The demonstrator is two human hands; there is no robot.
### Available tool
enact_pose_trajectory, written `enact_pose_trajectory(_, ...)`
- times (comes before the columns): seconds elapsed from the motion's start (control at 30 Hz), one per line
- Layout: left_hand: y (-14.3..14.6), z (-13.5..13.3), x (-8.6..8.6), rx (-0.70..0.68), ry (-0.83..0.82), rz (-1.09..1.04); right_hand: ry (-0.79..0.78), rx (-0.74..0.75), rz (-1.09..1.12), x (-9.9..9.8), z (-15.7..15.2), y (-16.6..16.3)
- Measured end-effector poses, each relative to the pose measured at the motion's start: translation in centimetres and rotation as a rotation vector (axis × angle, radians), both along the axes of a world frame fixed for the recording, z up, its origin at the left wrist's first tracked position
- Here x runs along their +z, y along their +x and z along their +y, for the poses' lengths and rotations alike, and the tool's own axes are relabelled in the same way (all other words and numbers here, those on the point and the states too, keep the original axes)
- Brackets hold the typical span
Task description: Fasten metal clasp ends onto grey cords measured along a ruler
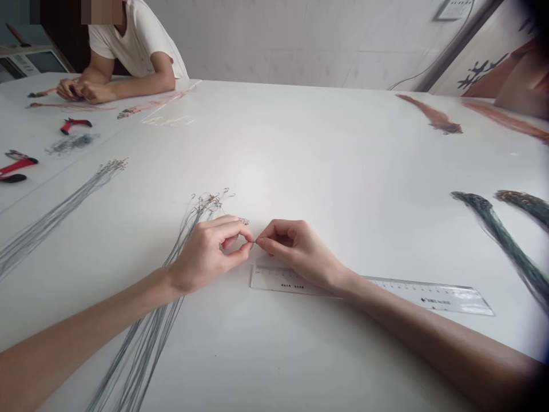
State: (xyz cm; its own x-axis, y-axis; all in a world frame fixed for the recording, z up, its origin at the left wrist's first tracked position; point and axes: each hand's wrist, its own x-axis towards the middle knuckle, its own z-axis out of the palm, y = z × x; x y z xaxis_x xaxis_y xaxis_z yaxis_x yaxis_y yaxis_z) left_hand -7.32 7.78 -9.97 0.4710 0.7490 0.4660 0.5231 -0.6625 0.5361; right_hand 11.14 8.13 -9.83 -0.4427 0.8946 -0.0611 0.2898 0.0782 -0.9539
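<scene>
The tabletop (pixel 326 160) carries one ruler (pixel 369 292), two red pliers (pixel 76 125), two gray wire bundles (pixel 64 214) and two dark wire bundles (pixel 501 240). At the far edge is one other person (pixel 132 46) with two hands (pixel 83 90). Near are one left hand (pixel 206 254) and one right hand (pixel 300 252).

white tiled wall (pixel 295 40) | white table (pixel 326 143) | wall plate (pixel 454 9) | thin dark cable (pixel 429 68)

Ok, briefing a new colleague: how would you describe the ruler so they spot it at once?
On the large white table, find the person's right hand. The clear plastic ruler lies flat just below it, passing under the forearm. Rigid and straight, it stands apart from the dark wire bundles beyond.
</scene>
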Motion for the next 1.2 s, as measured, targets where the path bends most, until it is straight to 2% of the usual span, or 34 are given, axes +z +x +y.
enact_pose_trajectory(0.3,0.05,-0.21,-0.11,-0.023,0.165,0.031,-0.013,0.036,0.017,-0.27,0.06,0.21)
enact_pose_trajectory(0.63,0.12,-0.31,-0.12,-0.014,0.242,0.038,0.014,0.019,0.037,-0.3,0.09,0.29)
enact_pose_trajectory(0.93,0.23,-0.39,-0.01,-0.02,0.201,0.07,0.005,0.038,0.078,-0.23,0.04,0.21)
enact_pose_trajectory(1.2,-0.05,-0.2,-0.19,-0.108,0.043,0.116,0.028,0.04,-0.057,0.23,-0.24,0.16)
